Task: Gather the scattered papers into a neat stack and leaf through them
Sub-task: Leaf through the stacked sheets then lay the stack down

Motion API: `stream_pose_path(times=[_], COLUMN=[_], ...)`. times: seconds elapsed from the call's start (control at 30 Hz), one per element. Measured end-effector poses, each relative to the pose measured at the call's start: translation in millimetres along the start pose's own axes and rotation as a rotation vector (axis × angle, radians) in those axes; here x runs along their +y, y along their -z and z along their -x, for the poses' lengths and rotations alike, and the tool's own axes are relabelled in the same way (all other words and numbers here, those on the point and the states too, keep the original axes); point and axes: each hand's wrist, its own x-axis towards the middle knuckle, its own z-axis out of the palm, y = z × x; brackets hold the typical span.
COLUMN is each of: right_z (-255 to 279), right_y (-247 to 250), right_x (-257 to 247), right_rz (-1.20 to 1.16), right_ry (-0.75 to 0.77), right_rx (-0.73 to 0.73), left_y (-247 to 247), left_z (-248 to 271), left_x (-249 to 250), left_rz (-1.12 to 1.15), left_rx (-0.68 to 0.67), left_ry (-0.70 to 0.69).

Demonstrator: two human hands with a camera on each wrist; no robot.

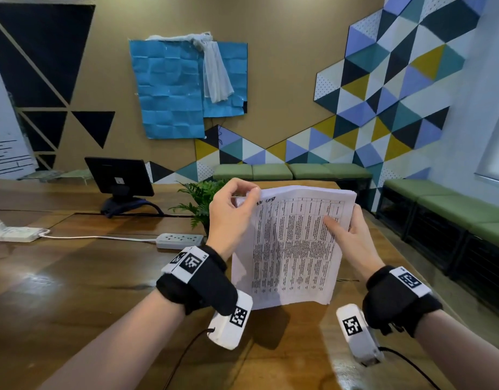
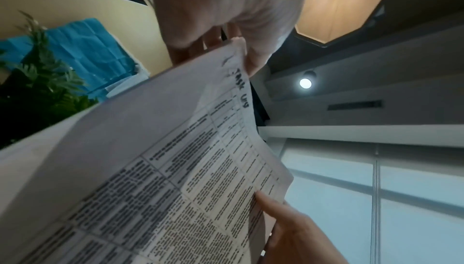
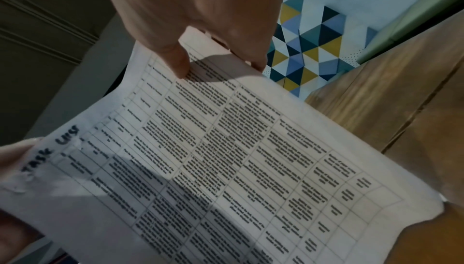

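Note:
I hold a stack of white papers [image 1: 293, 246] printed with tables upright above the wooden table [image 1: 88, 282]. My left hand [image 1: 231, 209] pinches the top left corner of the front sheet, beside handwritten words. My right hand [image 1: 346, 235] grips the stack's right edge, thumb lying across the printed front and fingers behind. In the left wrist view the front sheet [image 2: 175, 169] bends away from the pages behind it, my left hand [image 2: 226, 30] at its corner. In the right wrist view the same papers [image 3: 226, 159] fill the frame under my right hand [image 3: 200, 30].
A small green plant [image 1: 197, 204] stands just behind my left hand. A grey power strip [image 1: 179, 240] and a white adapter [image 1: 15, 234] lie on the table to the left, a dark monitor [image 1: 119, 178] further back. Green benches [image 1: 293, 171] line the walls.

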Motion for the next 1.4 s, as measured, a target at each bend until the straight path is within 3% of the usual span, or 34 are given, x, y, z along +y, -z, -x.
stream_pose_path(times=[0.1,0.27,0.6,0.7,0.8,0.87,0.93,1.0,1.13,1.23,1.4], right_z=[2,1,2,1,-1,1,5,10,24,37,51], right_y=[-1,-3,-8,-9,-4,0,1,2,2,-3,-2], right_x=[-1,-1,0,-3,-12,-16,-18,-20,-33,-28,0], right_rz=[-0.016,-0.026,-0.079,-0.113,-0.213,-0.228,-0.216,-0.184,0.03,0.095,0.08], right_ry=[0.005,0.01,-0.006,-0.01,-0.056,-0.092,-0.121,-0.122,0.097,0.18,0.09], right_rx=[-0.001,0.008,-0.049,-0.012,0.003,-0.011,-0.038,-0.041,0.068,0.094,0.036], left_y=[-1,0,-3,1,9,12,11,7,-6,-15,-12], left_z=[-4,-9,-10,-8,-4,-1,-1,-2,4,16,29], left_x=[-2,-2,-10,-7,-3,-4,-6,-6,-3,-4,-20], left_rz=[0.005,-0.083,-0.147,-0.144,-0.107,-0.168,-0.173,-0.096,0.041,0.035,-0.173], left_rx=[0.043,-0.006,0.019,0.0,-0.199,-0.263,-0.242,-0.179,-0.026,-0.028,-0.063], left_ry=[0.047,0.042,0.216,0.126,-0.047,-0.146,-0.167,-0.083,0.049,-0.065,-0.219])
